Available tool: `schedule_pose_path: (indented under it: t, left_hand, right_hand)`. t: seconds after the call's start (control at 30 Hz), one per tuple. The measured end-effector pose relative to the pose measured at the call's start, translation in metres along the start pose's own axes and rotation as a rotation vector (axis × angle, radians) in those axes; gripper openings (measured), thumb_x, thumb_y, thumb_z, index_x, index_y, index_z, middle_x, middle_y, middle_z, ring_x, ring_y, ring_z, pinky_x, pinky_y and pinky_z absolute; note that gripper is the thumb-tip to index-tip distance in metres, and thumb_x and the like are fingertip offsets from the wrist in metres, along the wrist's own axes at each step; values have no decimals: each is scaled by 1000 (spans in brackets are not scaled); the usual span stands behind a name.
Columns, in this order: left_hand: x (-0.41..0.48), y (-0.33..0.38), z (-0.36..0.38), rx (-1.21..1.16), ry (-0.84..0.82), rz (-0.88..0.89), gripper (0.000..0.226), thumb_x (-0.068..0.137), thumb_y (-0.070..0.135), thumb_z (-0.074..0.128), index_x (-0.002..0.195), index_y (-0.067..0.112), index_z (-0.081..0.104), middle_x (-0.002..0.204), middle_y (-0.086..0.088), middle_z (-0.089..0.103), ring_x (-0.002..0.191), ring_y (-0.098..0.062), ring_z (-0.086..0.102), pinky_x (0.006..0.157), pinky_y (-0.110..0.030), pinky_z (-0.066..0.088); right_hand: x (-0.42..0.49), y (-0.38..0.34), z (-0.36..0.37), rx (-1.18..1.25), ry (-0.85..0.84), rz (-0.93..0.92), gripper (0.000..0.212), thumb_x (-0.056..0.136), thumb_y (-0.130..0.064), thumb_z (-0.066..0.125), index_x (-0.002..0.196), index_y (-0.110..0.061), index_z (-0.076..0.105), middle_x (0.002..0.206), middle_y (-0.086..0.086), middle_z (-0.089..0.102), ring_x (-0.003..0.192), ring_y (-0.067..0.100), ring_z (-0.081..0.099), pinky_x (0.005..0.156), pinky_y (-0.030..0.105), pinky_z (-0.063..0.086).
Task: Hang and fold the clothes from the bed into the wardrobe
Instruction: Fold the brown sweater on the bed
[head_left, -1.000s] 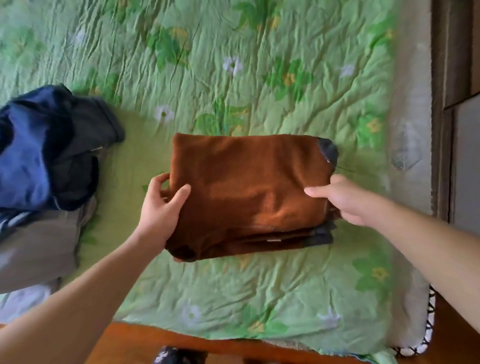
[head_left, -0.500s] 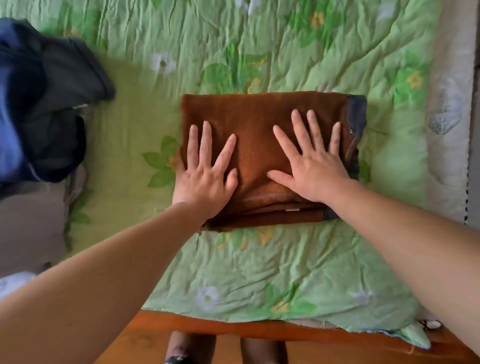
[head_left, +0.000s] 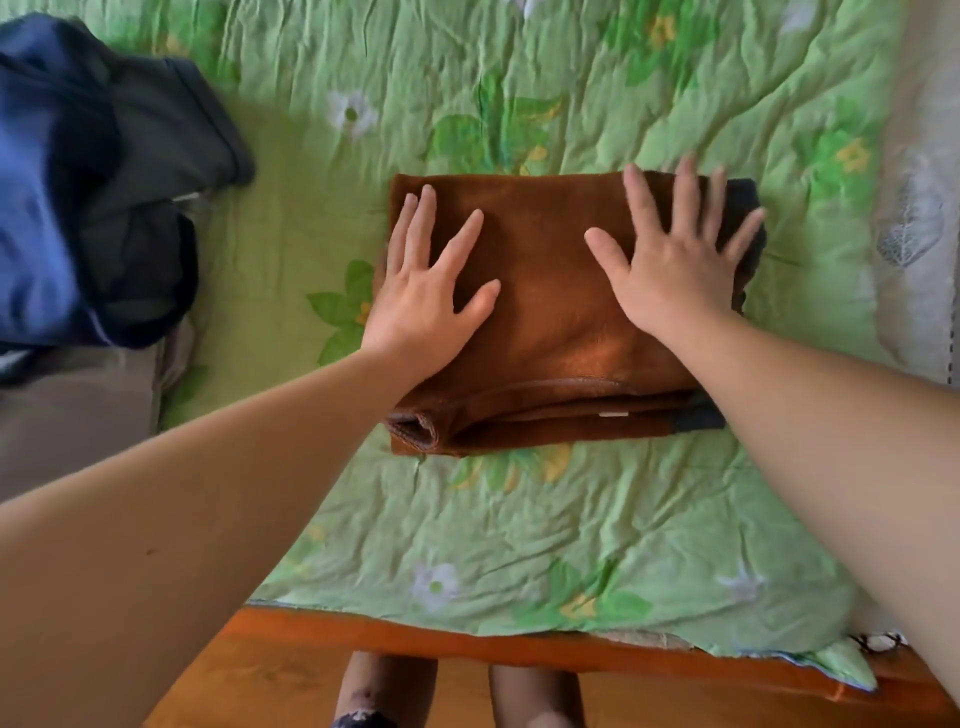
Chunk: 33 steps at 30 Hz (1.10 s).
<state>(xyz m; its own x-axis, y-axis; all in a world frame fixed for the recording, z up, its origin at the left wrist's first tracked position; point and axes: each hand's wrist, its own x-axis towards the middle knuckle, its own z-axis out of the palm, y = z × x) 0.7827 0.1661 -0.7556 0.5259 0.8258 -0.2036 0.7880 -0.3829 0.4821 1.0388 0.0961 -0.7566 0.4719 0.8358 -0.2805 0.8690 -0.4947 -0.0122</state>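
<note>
**A:** What are the hands doing?

**B:** Both lie flat. The left hand (head_left: 431, 296) rests with straight, spread fingers on the left part of the folded brown garment (head_left: 550, 343). The right hand (head_left: 670, 270) does the same on its right part. Neither hand grips anything.

**A:** And what has just changed?

**B:** One second ago the hands held the garment by its two side edges. Now they press on its top, and the right one has slid toward the right end. I judge that the fold is finished and is only being smoothed. What is left for this piece is to carry it to the wardrobe, which is not in view.

**A:** What kind of cloth is it?

**B:** It looks thick and fuzzy, like fleece. It makes a neat rectangle of several layers, with a dark grey trim (head_left: 744, 193) at its right end. It lies on the green flowered quilt (head_left: 571, 545) of the bed, which is thin and wrinkled. Well to the left of the garment, a loose pile of navy and dark clothes (head_left: 78, 208) waits unfolded.
</note>
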Motion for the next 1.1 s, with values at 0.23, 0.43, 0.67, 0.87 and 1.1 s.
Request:
schedule_pose_path:
  t: [0.23, 0.43, 0.67, 0.87, 1.1]
  left_hand:
    - [-2, -5, -41, -842, 49, -623, 98, 76, 49, 79, 154, 39, 21, 142, -2, 54, 123, -18, 60, 103, -41, 51]
    - [17, 2, -64, -1084, -372, -758, 66, 70, 23, 88, 129, 14, 60, 103, -9, 77, 93, -26, 75, 81, -44, 61]
    - [-14, 9, -72, -926, -284, -597, 70, 76, -1, 79, 129, 37, 54, 112, 2, 73, 103, -20, 70, 88, -40, 57]
    - [-42, 40, -133, -813, -241, -374, 56, 79, 2, 80, 115, 39, 56, 94, 16, 75, 85, -1, 71, 66, -15, 56]
    - [-67, 121, -238, -625, -210, -187, 52, 75, 3, 82, 109, 33, 56, 92, 14, 71, 85, -4, 68, 67, -22, 53]
  right_hand:
    - [-19, 38, -15, 935, 25, 692, 109, 72, -61, 77, 158, -30, 17, 157, 2, 39, 136, 25, 47, 111, 48, 40]
    - [-16, 74, -49, 1511, -553, 759, 52, 66, -22, 86, 115, -12, 74, 112, 9, 76, 97, 28, 75, 71, 45, 61]
    - [-72, 52, -56, 1414, -355, 743, 50, 62, 2, 77, 110, -4, 65, 106, 18, 74, 92, 35, 73, 80, 47, 60]
    - [-132, 57, -128, 1238, -66, 685, 37, 60, -5, 87, 84, -15, 61, 65, -7, 70, 49, 2, 66, 38, 15, 45]
    - [-238, 73, -257, 1157, 14, 625, 39, 74, -7, 84, 111, -8, 71, 98, 1, 76, 93, 22, 72, 86, 34, 57]
